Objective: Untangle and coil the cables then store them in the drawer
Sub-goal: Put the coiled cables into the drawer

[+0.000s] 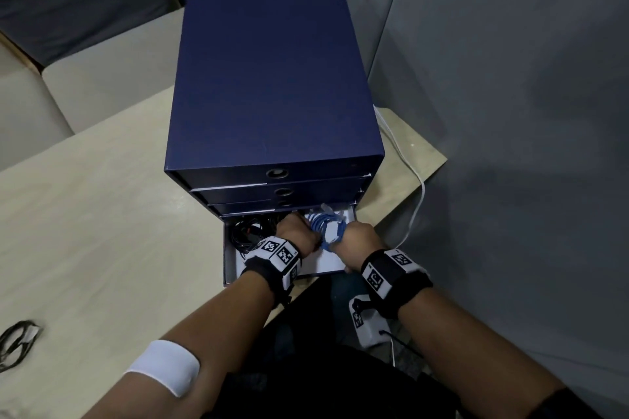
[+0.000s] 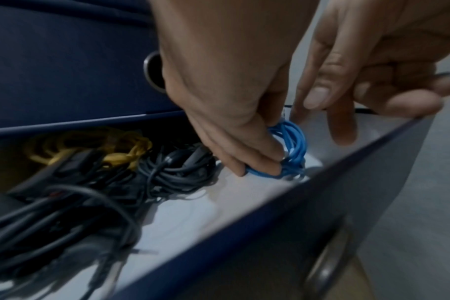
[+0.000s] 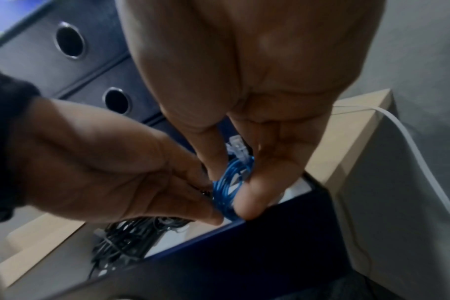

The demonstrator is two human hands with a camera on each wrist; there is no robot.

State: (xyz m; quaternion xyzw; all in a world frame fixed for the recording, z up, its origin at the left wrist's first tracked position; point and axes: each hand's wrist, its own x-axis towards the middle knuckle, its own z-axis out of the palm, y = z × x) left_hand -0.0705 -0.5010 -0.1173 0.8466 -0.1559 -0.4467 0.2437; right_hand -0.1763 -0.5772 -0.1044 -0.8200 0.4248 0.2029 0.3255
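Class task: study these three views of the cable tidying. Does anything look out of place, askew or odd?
One oddity: a dark cable bundle lies apart at the table's left edge, far from the open bottom drawer. The left hand and right hand hold the blue cable coil over it.

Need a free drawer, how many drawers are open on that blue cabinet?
1: the bottom drawer is pulled out, holding cables. The three above it look shut.

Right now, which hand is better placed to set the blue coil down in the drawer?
Left, probably: the left hand grips the blue coil low inside the open drawer; the right hand only pinches it.
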